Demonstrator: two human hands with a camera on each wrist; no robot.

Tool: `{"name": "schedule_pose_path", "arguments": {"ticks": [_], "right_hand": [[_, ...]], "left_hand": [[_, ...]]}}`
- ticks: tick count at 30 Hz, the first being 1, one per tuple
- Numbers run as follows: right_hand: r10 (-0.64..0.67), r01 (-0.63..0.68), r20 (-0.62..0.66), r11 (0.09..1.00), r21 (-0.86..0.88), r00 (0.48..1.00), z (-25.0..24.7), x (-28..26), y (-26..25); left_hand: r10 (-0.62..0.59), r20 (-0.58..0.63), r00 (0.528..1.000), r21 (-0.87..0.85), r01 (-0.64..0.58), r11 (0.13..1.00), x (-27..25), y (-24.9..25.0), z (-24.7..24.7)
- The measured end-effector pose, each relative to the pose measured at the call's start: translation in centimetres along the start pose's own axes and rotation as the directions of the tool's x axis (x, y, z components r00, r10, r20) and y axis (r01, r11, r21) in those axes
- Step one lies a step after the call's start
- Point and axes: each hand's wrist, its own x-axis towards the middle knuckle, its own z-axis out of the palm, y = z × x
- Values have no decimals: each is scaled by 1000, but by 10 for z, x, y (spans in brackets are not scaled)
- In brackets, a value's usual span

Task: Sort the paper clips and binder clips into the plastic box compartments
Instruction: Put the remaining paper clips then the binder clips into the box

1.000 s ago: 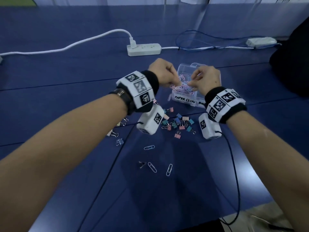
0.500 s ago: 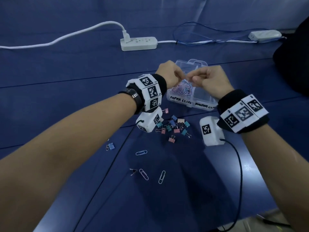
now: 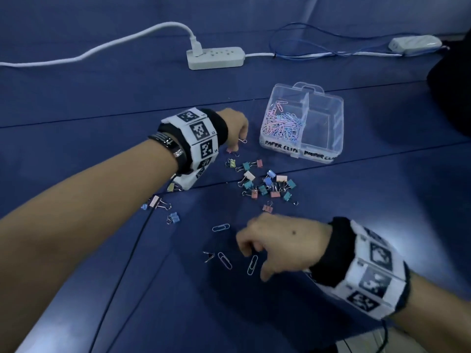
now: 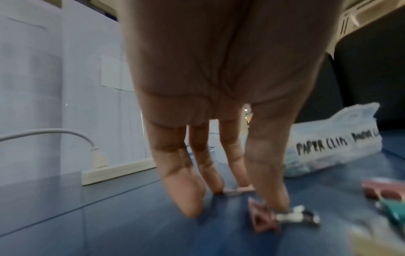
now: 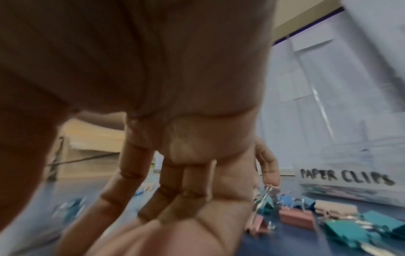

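1. A white power strip [image 3: 215,58] lies flat at the far side of the blue counter [image 3: 76,103], with a white plug [image 3: 195,45] pushed into its left end.
2. A thick white cable [image 3: 102,48] runs from that plug away to the left edge.
3. Thin blue wires [image 3: 300,44] lie in loose loops to the right of the strip.
4. A small white adapter [image 3: 415,44] sits at the far right, beside a dark shape [image 3: 451,103].
5. A thin black cord [image 3: 132,253] crosses the near counter.
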Motion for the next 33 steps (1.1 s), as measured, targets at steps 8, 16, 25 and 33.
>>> {"name": "schedule_pose_path", "arguments": {"ticks": [8, 16, 25, 33], "right_hand": [[16, -14, -41, 999, 35, 999, 8, 5, 0], [-52, 46, -240, 999, -30, 969, 14, 6, -7], [-140, 121, -193, 987, -103, 971, 24, 21, -21], [-128, 145, -290, 989, 40, 948, 11, 29, -7]], "left_hand": [[-25, 28, 999, -50, 27, 998, -6, 3, -1], [-37, -5, 999, -164, 36, 986, -19, -11, 7], [-6, -201, 979, -285, -53, 957, -61, -20, 4], [9, -102, 995, -322, -41, 946, -112, -20, 21]]}}
